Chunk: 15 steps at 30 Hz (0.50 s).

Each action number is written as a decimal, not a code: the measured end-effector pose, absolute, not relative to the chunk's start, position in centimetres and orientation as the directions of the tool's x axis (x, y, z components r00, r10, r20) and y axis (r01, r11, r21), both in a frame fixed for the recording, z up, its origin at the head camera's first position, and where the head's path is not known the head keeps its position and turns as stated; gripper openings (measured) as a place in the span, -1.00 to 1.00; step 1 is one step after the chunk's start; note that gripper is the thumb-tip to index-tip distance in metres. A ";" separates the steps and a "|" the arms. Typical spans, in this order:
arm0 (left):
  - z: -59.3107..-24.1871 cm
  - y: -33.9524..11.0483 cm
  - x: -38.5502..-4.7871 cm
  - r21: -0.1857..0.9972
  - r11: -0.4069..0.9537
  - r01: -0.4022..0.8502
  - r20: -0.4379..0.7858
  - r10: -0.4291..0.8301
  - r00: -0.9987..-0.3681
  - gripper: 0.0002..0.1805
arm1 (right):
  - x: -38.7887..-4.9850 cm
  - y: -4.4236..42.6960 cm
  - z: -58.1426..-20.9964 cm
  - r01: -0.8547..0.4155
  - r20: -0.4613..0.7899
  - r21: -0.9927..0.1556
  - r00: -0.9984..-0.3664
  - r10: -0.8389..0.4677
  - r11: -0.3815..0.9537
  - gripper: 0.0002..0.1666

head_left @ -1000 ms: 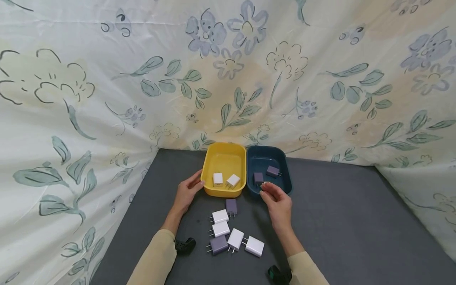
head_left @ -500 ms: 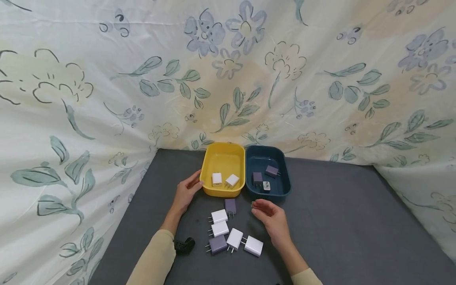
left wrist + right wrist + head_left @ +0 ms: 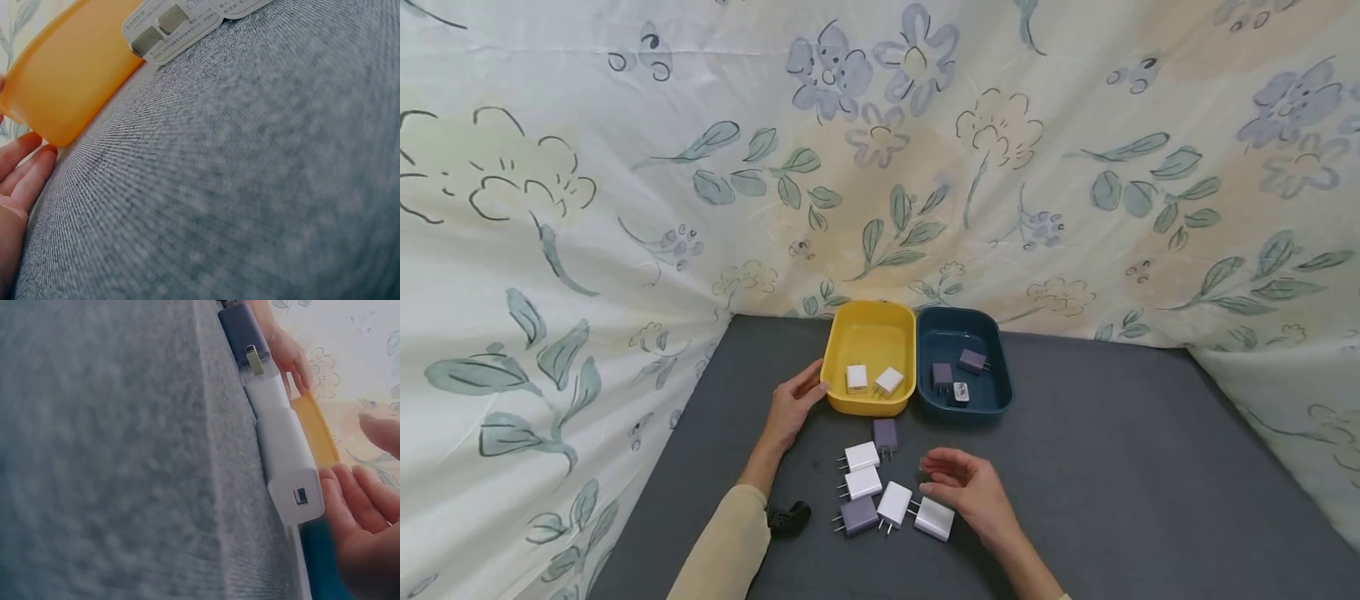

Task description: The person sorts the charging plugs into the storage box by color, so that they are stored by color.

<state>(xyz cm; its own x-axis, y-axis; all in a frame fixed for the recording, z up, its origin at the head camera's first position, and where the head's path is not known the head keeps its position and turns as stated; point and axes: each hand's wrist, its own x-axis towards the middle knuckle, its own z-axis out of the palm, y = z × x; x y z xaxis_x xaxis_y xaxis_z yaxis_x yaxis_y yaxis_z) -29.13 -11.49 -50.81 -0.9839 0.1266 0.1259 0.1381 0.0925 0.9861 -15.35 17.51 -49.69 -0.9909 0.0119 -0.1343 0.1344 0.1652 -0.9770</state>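
Note:
My left hand (image 3: 788,410) rests against the left front corner of a yellow tray (image 3: 871,332), its fingers fairly straight on the outer wall. Two white plug chargers (image 3: 857,378) lie inside that tray. My right hand (image 3: 964,487) hovers beside and above the rightmost white charger (image 3: 934,518), thumb and fingers apart with nothing between them. More white chargers (image 3: 862,482) and two purple chargers (image 3: 859,515) lie on the table below the trays. In the right wrist view, a white charger (image 3: 290,456) with a USB port shows near my fingertips (image 3: 340,512).
A dark blue tray (image 3: 958,327) adjoins the yellow one on its right. It holds two purple chargers (image 3: 973,360) and a dark charger with a pale end face (image 3: 960,393). A black strap piece (image 3: 790,518) is at my left wrist. Floral cloth (image 3: 880,208) hangs behind the grey table (image 3: 1112,467).
My right hand has let go of the charger in the blue tray and moved back toward the white chargers on the table. My left hand has stayed at the yellow tray.

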 end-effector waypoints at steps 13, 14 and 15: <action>-53.9 -11.4 -30.8 0.978 0.111 0.177 0.170 0.075 -0.983 -0.43 | -14.8 18.6 -50.7 0.085 -0.114 -0.972 -0.986 -0.122 0.219 -0.37; -53.9 -11.4 -30.8 0.977 0.112 0.180 0.173 0.069 -0.983 -0.43 | -14.8 18.7 -50.7 0.086 -0.117 -0.970 -0.985 -0.128 0.225 -0.38; -53.9 -11.4 -30.8 0.977 0.114 0.182 0.175 0.064 -0.982 -0.43 | -14.7 18.7 -50.8 0.086 -0.120 -0.969 -0.984 -0.134 0.232 -0.37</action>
<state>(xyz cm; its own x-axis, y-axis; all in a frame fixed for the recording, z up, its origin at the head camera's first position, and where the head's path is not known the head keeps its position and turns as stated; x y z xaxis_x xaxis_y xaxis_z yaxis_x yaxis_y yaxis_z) -30.77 -11.42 -53.90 -0.9824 0.0644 0.1754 0.1819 0.1145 0.9766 -14.73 18.72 -50.75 -0.9837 -0.1338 -0.1197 0.0864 0.2320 -0.9689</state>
